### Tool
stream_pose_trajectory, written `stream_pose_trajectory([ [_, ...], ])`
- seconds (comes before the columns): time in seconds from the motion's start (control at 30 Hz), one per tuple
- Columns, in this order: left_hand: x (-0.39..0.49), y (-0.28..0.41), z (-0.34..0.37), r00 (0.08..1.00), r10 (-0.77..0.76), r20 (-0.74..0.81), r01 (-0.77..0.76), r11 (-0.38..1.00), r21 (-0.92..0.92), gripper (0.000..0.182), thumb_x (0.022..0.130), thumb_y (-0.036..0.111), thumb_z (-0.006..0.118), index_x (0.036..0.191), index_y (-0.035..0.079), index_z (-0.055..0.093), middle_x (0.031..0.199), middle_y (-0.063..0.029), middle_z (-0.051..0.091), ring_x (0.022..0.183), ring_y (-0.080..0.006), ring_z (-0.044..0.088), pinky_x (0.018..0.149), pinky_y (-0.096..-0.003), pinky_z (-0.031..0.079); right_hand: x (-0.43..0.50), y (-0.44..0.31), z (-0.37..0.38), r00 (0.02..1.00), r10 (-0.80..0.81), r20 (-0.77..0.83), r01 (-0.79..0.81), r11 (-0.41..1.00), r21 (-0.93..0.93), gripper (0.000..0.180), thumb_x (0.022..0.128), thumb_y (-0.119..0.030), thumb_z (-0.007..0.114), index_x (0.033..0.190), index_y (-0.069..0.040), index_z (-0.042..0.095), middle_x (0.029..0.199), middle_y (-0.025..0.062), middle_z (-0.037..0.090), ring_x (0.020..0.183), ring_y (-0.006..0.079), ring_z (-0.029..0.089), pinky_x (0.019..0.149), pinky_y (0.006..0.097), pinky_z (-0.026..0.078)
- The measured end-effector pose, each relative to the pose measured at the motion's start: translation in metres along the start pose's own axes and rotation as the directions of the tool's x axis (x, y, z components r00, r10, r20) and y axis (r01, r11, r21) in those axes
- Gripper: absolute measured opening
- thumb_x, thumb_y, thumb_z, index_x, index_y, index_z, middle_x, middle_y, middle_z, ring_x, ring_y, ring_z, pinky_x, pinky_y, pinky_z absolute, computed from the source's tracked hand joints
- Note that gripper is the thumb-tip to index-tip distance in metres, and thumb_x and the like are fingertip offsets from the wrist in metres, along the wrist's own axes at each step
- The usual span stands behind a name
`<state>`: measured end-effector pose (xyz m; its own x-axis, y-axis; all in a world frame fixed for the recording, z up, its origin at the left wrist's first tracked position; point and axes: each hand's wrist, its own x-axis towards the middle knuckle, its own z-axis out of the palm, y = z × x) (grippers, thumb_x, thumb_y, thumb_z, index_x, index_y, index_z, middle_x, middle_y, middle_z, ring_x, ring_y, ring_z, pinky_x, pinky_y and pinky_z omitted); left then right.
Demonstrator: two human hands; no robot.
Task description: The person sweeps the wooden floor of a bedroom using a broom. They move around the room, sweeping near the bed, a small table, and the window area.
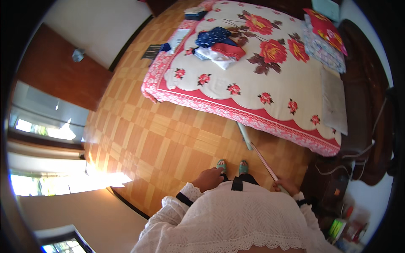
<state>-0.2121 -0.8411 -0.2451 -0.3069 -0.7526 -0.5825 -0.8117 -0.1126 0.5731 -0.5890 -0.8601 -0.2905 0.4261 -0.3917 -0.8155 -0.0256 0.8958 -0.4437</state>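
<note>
My right hand [286, 186] grips the long pole [265, 163] of what looks like a flat mop. The mop's narrow pale head [245, 136] rests on the parquet floor [177, 142], its far end hidden under the bed's overhanging cover. My left hand [208, 179] hangs in front of my left hip, seen from its back. Its palm is hidden and no object shows in it. Just ahead stands the bed, spread with a cream and red rose-patterned blanket [221, 82].
Crumpled clothes [218, 47] and folded garments [194, 13] lie on the bed. Pillows [333, 101] line the dark wooden headboard [364, 104]. White cables [332, 170] trail over a dark nightstand [322, 183] at right. A brown door [63, 66] and bright windows are at left.
</note>
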Motion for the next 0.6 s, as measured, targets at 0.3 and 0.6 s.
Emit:
stream_pose_trajectory([
  [0.3,-0.007,-0.022,0.079,0.971,0.059,-0.233,-0.054,0.998,0.025,0.027,0.081,0.019,0.050,0.103,0.003,0.051,0.098,-0.0183,0.058,0.093,-0.0361,0.056,0.081,-0.0433,0.044,0.087,-0.042,-0.044,0.963,0.264,-0.045,-0.262,0.964,0.039,0.011,0.080,-0.008,0.048,0.090,-0.003,0.050,0.069,0.0048,0.051,0.054,0.0111,0.049,0.049,0.0238,0.041],
  [0.6,-0.069,-0.053,0.105,0.903,-0.279,-0.327,0.164,0.927,-0.338,0.042,0.080,0.023,0.051,0.115,0.001,0.048,0.112,-0.0214,0.054,0.098,-0.0348,0.056,0.079,-0.0429,0.045,0.163,-0.060,-0.013,0.866,0.483,0.131,-0.498,0.857,0.132,0.006,0.081,-0.008,0.049,0.076,-0.005,0.051,0.071,0.0032,0.052,0.060,0.0093,0.049,0.057,0.0225,0.042],
])
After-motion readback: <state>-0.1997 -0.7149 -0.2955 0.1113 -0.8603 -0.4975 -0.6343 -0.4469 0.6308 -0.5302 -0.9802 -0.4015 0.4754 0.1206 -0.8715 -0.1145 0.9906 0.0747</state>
